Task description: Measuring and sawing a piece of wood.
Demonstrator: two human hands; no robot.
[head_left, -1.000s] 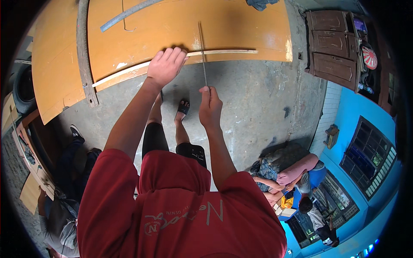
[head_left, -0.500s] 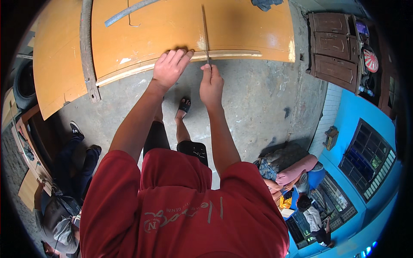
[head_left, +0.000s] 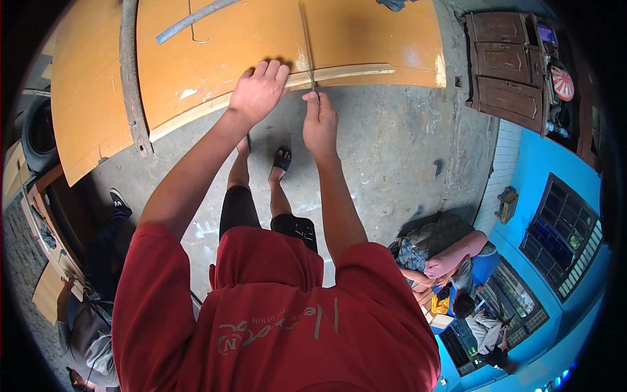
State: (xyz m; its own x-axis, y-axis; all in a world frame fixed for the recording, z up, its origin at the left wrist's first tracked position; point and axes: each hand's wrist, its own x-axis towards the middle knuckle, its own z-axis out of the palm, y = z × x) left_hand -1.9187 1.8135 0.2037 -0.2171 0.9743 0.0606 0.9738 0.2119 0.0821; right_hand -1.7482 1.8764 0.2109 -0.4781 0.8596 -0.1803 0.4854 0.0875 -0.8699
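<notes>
Wooden strip (head_left: 346, 73), partly under left hand (head_left: 260, 93), tool (head_left: 305, 39), near end hidden

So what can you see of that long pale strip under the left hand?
The strip is long and narrow, pale like bare wood. It lies along the near edge of the orange board, its left end beside the weathered bar. The left hand covers part of its middle. Right of that, a thin blade held in the right hand crosses it; whether it has cut in can't be told.
</notes>
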